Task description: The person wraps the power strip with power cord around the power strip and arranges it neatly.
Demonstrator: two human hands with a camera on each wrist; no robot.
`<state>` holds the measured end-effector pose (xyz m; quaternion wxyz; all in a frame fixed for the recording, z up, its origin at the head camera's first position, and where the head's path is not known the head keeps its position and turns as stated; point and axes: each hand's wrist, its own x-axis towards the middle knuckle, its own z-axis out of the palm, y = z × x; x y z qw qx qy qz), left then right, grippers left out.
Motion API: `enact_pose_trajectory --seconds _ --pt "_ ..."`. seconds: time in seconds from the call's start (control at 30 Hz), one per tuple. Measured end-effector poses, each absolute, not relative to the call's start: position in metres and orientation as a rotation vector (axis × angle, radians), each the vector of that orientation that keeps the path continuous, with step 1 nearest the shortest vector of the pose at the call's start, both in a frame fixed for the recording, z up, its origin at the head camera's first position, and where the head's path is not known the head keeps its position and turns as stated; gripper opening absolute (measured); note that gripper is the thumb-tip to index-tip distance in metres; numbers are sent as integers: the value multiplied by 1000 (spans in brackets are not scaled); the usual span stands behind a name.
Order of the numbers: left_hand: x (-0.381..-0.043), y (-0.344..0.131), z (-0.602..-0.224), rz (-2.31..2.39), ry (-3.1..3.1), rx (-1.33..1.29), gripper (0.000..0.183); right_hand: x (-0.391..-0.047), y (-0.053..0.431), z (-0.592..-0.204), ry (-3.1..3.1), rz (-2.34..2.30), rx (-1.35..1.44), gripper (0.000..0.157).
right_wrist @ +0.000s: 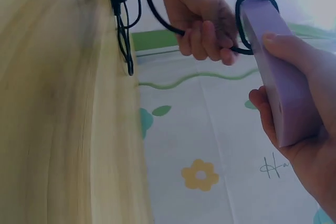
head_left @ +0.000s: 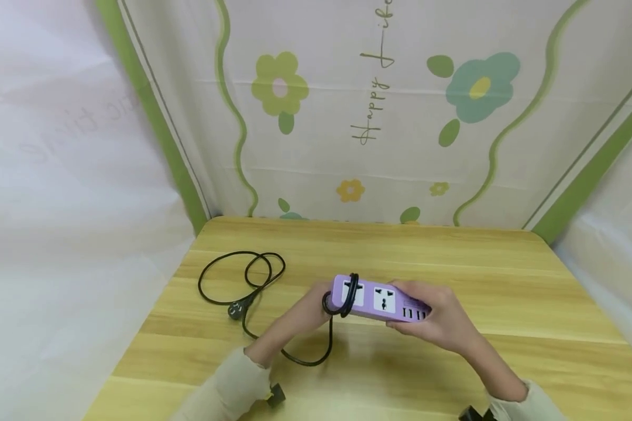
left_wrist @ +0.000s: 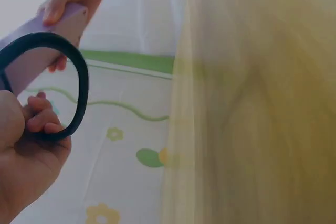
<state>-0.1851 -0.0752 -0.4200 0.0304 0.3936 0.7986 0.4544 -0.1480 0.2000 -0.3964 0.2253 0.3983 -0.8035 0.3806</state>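
Note:
A purple power strip (head_left: 369, 297) with white sockets and USB ports is held above the table, tilted slightly. My right hand (head_left: 436, 313) grips its USB end, thumb along one side and fingers on the other. Black cord (head_left: 351, 295) loops around the strip's far end. Beside that end, my left hand (head_left: 316, 307) holds the cord in curled fingers, which the right wrist view shows well. From there the cord hangs down and runs left to a black plug (head_left: 236, 310) lying on the table.
The wooden table (head_left: 426, 245) spans the space below the hands. Loose cord coils (head_left: 234, 253) lie on its left part. A white curtain (head_left: 316, 146) with printed flowers hangs behind the back edge, and white sheets hang at both sides.

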Motion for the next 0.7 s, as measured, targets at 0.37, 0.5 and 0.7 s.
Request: enact_pose_trajectory --seconds 0.37,0.5,0.7 --pt "-170 -64 -418 1562 2495 929 24 -172 203 -384 -2347 1087 640 59" --pt "-165 -62 -415 1526 2509 889 21 -182 207 -387 -2398 1084 504 58" --pt "-158 -60 -413 1321 2658 842 19 -195 209 -399 -2444 1011 452 59"
